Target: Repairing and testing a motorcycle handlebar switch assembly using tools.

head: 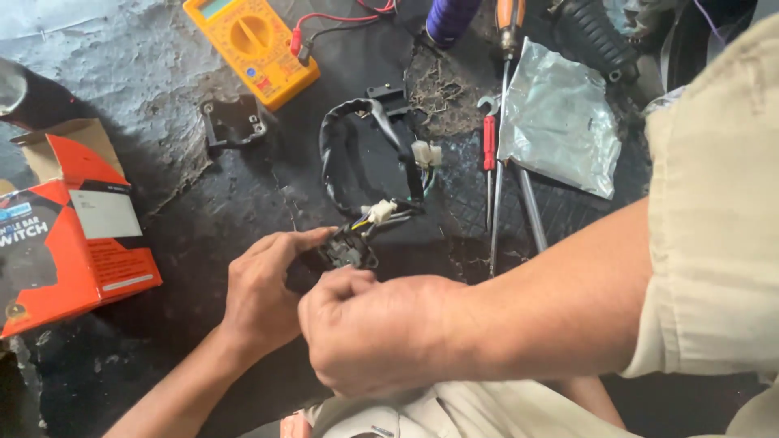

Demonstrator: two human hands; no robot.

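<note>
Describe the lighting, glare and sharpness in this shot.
Head view: soft daylight from the upper left, pale on the floor there; glare on the silver foil bag; the right sleeve is bright, nearly washed out; both hands, left hand and right hand, look slightly soft; the yellow multimeter is sharper.

Open dark mat (243, 203) between orange box (69, 235) at the left edge and both hands: bare, passable. Small black bracket (234, 122) and yellow multimeter (251, 49) blocking the far-left approach. Looped wire harness (373, 162) with white connectors lying just beyond the left hand (264, 296) and right hand (373, 328). Screwdrivers (503, 146) and silver foil pouch (560, 122) crowding the right side; right forearm barring the near right corner.
</note>
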